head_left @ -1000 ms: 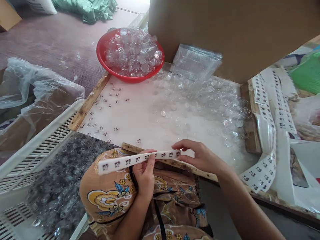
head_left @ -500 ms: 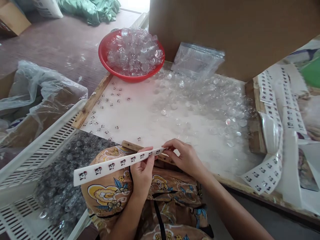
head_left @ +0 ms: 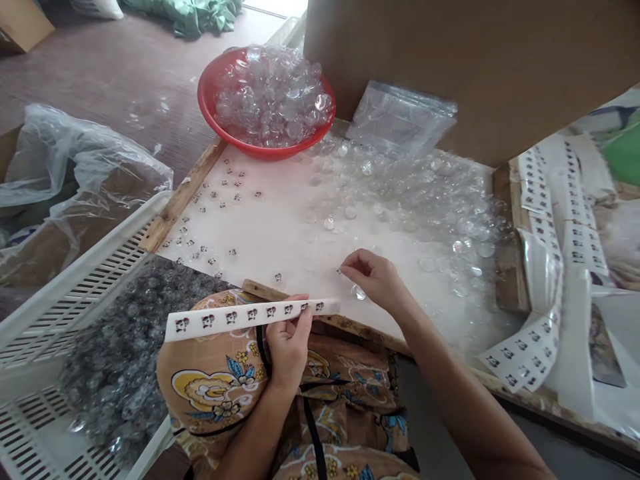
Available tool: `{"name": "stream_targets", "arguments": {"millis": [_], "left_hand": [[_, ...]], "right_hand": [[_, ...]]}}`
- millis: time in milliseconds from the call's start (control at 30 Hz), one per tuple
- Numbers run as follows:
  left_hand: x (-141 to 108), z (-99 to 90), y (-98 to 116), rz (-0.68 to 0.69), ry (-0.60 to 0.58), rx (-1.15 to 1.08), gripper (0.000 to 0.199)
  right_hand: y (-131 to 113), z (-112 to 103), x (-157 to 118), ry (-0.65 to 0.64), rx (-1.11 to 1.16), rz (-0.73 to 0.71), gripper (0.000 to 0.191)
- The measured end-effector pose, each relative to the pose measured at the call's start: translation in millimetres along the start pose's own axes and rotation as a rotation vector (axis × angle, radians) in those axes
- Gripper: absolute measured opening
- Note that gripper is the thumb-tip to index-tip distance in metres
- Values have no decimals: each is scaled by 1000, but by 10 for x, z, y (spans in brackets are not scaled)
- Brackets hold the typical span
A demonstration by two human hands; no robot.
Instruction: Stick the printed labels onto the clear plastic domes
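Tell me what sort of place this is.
Probably a small workshop: a red basin heaped with clear pieces, a white basket of small items, and banded printed strips.

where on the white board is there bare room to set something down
The best patch is mid-board, on the near side of the red bowl, between the printed pieces on the left and the clear discs on the right. The right hand borders its near right corner. The board's far right is crowded with discs.

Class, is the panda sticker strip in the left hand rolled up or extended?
Extended: the panda sticker strip runs nearly straight, its prints showing in one row.
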State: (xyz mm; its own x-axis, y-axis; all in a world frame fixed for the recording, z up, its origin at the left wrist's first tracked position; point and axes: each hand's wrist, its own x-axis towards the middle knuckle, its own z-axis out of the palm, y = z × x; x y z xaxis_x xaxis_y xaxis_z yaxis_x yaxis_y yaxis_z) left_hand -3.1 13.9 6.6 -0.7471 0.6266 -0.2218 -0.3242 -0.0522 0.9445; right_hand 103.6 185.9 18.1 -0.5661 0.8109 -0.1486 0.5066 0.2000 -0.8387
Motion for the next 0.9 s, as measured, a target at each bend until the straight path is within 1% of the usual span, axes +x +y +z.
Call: {"name": "stream_targets", "arguments": {"millis": [33,100,267,367,500,633,767,833,900], "left_hand": [[-3,-1,2,2,-4,-3,23],[-8,-4,6,4,-20,4,22],[-8,-13,-6,-4,-38,5,21],[-5,-18,-18,-7,-43,-7,21],[-6,-14,-10,-11,-51,-21,22],[-5,2,8,-22,-18,-37,24],[-8,5,9,-31,-2,-36,26],[-11,2,6,-24,-1,-5,26],[-16,-2,3,-17,0,28,27]], "right_hand": [[18,11,9,-21,-40,16,14],[28,38,6,-23,-108,32,14],[-31,96,-2,-38,-201,31,10],[-50,151,-8,-25,-290,-35,5],[-26,235,-50,25,-408,-143,8],[15,259,-104,19,-365,-160,6],[-36,194,-183,21,-355,-143,19],[-121,148,-237,22,-338,-184,17],[-228,123,-296,-38,-277,-271,13]]}}
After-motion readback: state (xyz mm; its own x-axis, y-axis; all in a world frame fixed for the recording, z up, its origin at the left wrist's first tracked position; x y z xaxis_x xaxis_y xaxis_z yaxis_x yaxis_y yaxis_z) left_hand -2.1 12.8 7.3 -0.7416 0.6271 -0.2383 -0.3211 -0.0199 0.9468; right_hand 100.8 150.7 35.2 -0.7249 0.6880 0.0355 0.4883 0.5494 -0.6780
